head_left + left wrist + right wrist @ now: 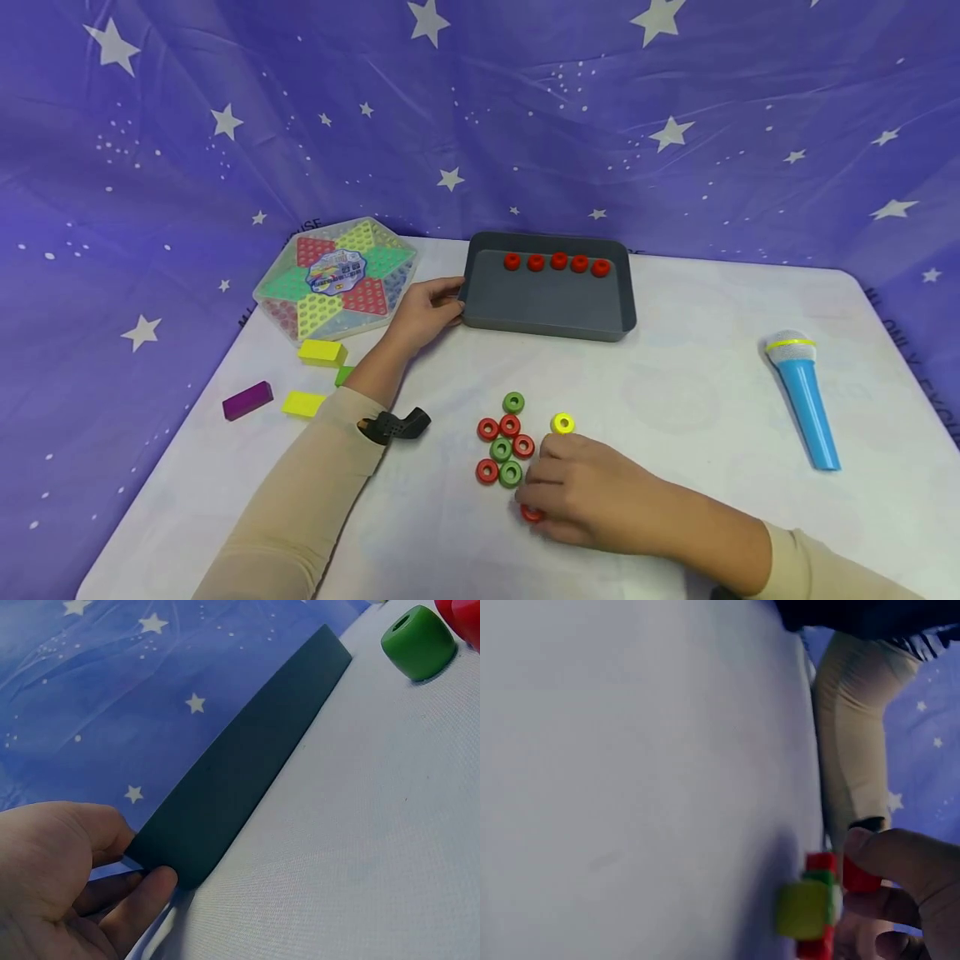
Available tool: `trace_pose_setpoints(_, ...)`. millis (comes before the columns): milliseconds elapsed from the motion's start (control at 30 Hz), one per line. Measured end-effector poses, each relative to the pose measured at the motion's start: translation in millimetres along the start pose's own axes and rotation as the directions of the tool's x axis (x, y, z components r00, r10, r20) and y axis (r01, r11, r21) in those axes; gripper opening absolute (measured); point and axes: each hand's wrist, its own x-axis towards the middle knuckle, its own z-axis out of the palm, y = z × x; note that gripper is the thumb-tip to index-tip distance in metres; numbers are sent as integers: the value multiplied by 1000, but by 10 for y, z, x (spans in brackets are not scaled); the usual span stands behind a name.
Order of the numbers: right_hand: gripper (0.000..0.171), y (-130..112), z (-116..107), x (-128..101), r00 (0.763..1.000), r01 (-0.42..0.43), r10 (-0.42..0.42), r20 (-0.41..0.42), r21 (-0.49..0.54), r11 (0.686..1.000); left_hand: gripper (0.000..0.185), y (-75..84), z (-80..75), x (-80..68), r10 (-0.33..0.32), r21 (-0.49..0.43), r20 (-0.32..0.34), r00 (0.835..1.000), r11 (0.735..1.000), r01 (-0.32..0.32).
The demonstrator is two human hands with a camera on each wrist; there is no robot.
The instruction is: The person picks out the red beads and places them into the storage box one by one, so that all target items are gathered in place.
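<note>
Red bead [532, 517], in the head view, shows beneath the fingers of my right hand [592, 496], near a cluster of red and green beads [516, 447]; a yellow bead [563, 431] lies just beyond my knuckles. My left hand [427, 312] touches the gray tray [540, 302], where five red beads [558, 262] line the far side. Left wrist: my fingers and thumb pinch the tray's corner. Right wrist: my thumb and finger, bead-width apart, pinch the red bead.

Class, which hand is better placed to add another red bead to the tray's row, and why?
Probably the right hand: it already pinches a red bead near the loose beads. The left hand holds no bead; it grips the left edge of the tray.
</note>
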Motion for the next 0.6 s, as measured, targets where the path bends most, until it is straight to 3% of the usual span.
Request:
trace_pose_setpoints(267, 28, 380, -393, 187, 998, -56, 57, -6, 108, 993, 47, 9, 7, 5, -13, 8, -5, 1000, 1000, 13)
trace_pose_setpoints(600, 27, 1146, -643, 588, 974, -222, 220, 46, 51, 974, 47, 3, -2, 3, 4, 22, -5, 1000, 1000, -4)
